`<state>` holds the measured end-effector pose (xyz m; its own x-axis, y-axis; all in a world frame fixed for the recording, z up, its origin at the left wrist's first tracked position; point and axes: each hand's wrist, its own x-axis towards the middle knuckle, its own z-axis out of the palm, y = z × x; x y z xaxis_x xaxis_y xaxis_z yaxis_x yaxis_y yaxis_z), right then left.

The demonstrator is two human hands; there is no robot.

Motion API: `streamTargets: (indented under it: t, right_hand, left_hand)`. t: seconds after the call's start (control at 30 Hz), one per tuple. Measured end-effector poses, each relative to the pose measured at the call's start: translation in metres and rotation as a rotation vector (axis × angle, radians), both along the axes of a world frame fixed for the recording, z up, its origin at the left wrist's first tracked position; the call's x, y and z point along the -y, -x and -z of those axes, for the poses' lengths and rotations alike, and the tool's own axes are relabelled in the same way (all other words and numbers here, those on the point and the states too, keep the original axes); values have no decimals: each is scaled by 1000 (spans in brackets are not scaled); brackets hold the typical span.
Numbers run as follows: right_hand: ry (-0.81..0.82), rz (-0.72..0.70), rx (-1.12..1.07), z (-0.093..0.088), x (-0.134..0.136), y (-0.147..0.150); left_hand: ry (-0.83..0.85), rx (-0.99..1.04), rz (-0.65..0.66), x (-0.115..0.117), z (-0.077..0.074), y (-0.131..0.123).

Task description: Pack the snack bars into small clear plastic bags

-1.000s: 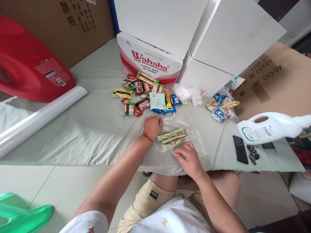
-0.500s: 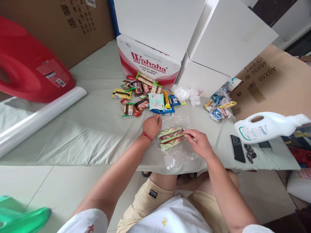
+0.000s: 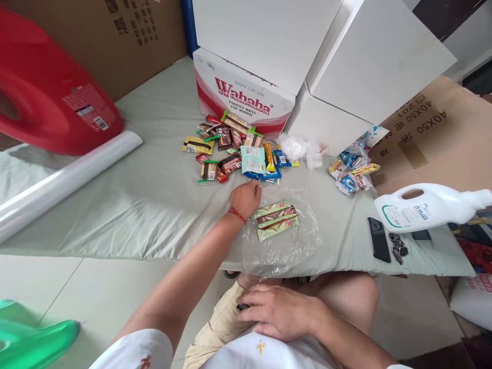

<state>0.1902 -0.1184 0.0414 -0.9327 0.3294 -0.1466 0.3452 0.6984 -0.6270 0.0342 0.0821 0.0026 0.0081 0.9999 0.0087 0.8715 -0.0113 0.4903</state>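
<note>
A bench (image 3: 165, 210) spans the room from left to right under a pale grey-green cloth (image 3: 115, 218), creased, with a soft sheen along its left half. Below it lies a floor (image 3: 107, 287) of large, pale, glossy tiles, 1 thin joint (image 3: 61, 290) slanting across at near left. At the far side, 2 brown cardboard surfaces with dark print stand, 1 at left (image 3: 73, 41) and 1 at right (image 3: 457, 138), with plain white boxes (image 3: 265, 41) stacked between. Behind, at far right, a pale grey wall (image 3: 463, 41) meets a dark panel (image 3: 446, 18). The light is even and diffuse.
</note>
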Motion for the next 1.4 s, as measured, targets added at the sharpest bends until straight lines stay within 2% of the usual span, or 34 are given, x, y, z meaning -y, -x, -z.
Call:
streamTargets:
  t: [0.03, 0.1, 0.17, 0.23, 0.3, 0.4, 0.5, 0.63, 0.83, 0.93, 1.03, 1.13, 1.23, 1.4]
  right_hand:
    - [22, 29, -45, -4, -4, -3]
    - [-2, 236, -139, -13, -21, -8]
    - [-140, 525, -159, -19, -43, -13]
    - [-314, 689, -77, -21, -67, -16]
    - [-419, 711, 56, -17, -87, -20]
    - [-450, 717, 180, -7, -107, -24]
    - [-430, 706, 165, 1, -117, -29]
    - [-428, 688, 44, 6, -126, -33]
    - [-619, 1009, -35, 7, -148, -36]
    - [-608, 1037, -6, 10, -166, -37]
    - [-507, 1045, 34, 14, -178, -43]
    - [-457, 1043, -1, 16, -177, -54]
    - [-449, 1042, -69, 15, -164, -67]
    - [-503, 967, -52, 10, -138, -88]
  left_hand:
    - [-2, 0, 0, 0, 0, 0]
    - [-6, 0, -2, 0, 1, 0]
    - [-18, -1, -6, 0, 2, 0]
    - [-32, 1, -6, 1, 3, 1]
    - [-43, 6, -5, 1, 4, 1]
    - [-40, 26, -2, 1, 5, 1]
    - [-41, 54, -4, 1, 6, 1]
    - [-121, 90, 15, 2, 3, 1]
    - [-310, 88, 105, 14, -3, -1]
    - [-392, 80, 202, 24, -7, -2]
    - [-446, 42, 314, 36, -14, -2]
    - [-464, -29, 400, 49, -23, -2]
    - [-475, -89, 486, 63, -26, 1]
    - [-497, -122, 623, 81, -14, 8]
